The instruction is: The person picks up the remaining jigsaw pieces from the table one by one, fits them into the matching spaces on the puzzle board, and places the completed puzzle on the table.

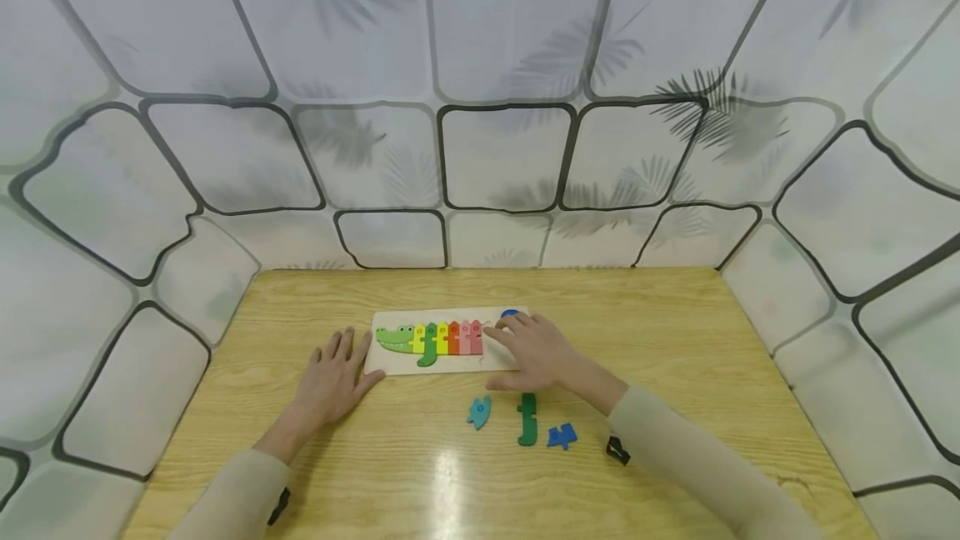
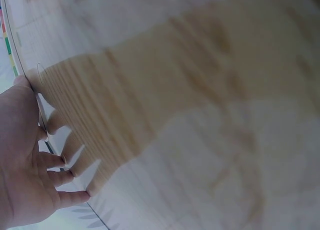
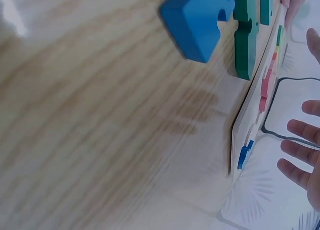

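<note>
1. The wooden table [image 1: 360, 465] bore the puzzle board [image 1: 457, 364], crocodile pieces [image 1: 442, 338] lined along its left.
2. The right hand [image 1: 536, 352] hovered over the board's right end, fingers spread, empty.
3. The left hand [image 1: 330, 377] lay palm-down, empty — fingers straight, thumb by the board's near-left corner.
4. Nearer lay a loose green piece [image 1: 528, 421].
5. A blue piece [image 3: 244, 156] on the board — partly hand-hidden in the head view — showed clear of the fingers from the right wrist.

Bench [image 1: 352, 473]: wood-grain top, viewed remotely.
I log a pale puzzle board [image 1: 461, 363] lying flat; on its near side, apart from it and one another, a light-blue piece [image 1: 479, 412], a dark-green piece [image 1: 528, 423] and a blue piece [image 1: 562, 437].
</note>
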Demonstrator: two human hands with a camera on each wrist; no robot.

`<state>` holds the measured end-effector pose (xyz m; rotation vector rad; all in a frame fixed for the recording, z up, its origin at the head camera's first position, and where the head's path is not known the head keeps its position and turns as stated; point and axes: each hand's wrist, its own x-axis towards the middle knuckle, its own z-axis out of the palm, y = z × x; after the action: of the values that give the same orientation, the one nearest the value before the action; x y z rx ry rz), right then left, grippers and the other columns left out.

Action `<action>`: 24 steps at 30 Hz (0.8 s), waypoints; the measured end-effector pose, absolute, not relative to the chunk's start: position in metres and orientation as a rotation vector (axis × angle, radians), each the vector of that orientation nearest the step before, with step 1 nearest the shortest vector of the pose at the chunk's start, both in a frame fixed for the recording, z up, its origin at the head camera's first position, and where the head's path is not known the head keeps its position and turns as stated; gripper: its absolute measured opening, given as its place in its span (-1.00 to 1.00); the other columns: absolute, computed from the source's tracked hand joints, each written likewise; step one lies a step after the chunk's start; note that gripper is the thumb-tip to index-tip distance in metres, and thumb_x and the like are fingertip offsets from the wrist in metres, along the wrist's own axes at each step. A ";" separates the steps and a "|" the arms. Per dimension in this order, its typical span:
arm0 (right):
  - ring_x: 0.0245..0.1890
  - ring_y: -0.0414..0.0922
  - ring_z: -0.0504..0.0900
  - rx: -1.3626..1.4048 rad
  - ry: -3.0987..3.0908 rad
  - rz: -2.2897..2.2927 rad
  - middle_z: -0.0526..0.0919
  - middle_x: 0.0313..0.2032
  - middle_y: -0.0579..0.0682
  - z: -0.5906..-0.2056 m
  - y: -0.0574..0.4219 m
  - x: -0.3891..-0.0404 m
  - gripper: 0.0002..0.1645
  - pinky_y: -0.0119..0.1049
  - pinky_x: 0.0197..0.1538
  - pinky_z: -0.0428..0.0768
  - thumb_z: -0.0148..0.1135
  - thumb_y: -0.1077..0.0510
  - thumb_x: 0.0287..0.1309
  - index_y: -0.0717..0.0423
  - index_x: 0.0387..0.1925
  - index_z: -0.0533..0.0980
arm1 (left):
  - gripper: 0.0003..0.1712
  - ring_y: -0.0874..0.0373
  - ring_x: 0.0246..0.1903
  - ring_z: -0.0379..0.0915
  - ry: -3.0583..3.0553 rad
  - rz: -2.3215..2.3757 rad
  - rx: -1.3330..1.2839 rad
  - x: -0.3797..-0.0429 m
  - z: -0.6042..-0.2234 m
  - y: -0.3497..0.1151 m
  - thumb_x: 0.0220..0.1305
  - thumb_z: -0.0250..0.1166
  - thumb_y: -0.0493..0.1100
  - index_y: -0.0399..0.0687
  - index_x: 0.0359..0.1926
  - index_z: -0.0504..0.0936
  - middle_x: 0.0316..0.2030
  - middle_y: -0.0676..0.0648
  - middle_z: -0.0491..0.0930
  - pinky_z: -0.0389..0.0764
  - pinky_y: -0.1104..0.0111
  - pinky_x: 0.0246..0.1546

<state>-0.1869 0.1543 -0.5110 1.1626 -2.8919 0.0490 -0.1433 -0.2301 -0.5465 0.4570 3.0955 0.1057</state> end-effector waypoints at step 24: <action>0.21 0.02 0.59 1.102 -2.839 0.086 0.62 0.25 -0.02 -0.516 0.178 -0.146 0.14 0.01 0.15 0.63 0.20 -0.70 0.10 -0.08 0.48 0.45 | -0.10 -0.45 0.51 0.24 3.123 0.087 0.474 -0.143 -0.546 -0.229 0.54 0.15 0.30 -0.17 0.62 0.24 0.53 -0.49 0.26 0.40 -0.38 0.35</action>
<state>-0.1463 0.1782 -0.5162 1.1020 -2.8390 0.0856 -0.1428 -0.2293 -0.5456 0.4742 3.1231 0.0866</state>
